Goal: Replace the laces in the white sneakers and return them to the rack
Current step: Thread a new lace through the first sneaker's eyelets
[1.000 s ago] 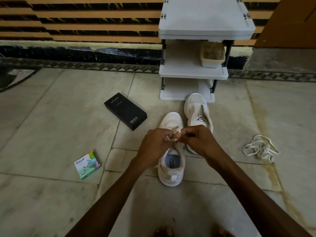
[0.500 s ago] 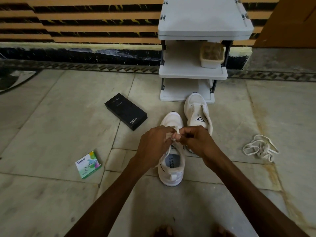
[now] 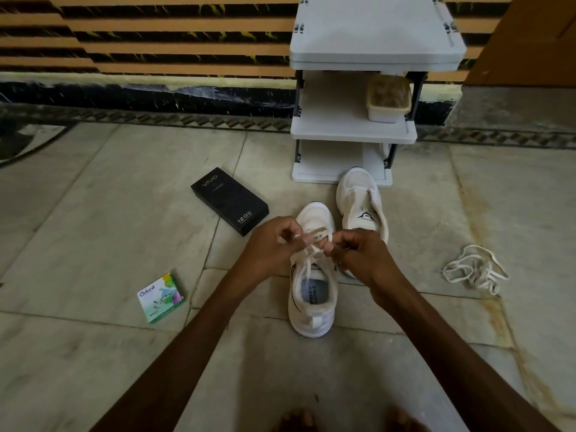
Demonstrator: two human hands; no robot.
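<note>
One sneaker (image 3: 313, 294) at frame centre looks nearly laced, my left grip (image 3: 274, 244) and right grip (image 3: 355, 254) each pinching its lace (image 3: 316, 237) above the tongue; I judge the far sneaker (image 3: 361, 201), seemingly unlaced beside the rack (image 3: 339, 129), and the shelving remain.

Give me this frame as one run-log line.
phase: lacing near sneaker | left hand: pinches lace | right hand: pinches lace | far sneaker: floor, before rack | loose lace: floor, right

near sneaker (image 3: 311, 310) upright on floor (image 3: 93, 219), lace (image 3: 315, 241) partly threaded | far sneaker (image 3: 361, 201) toe at rack (image 3: 352, 130) | loose lace (image 3: 475, 271) heaped apart
</note>
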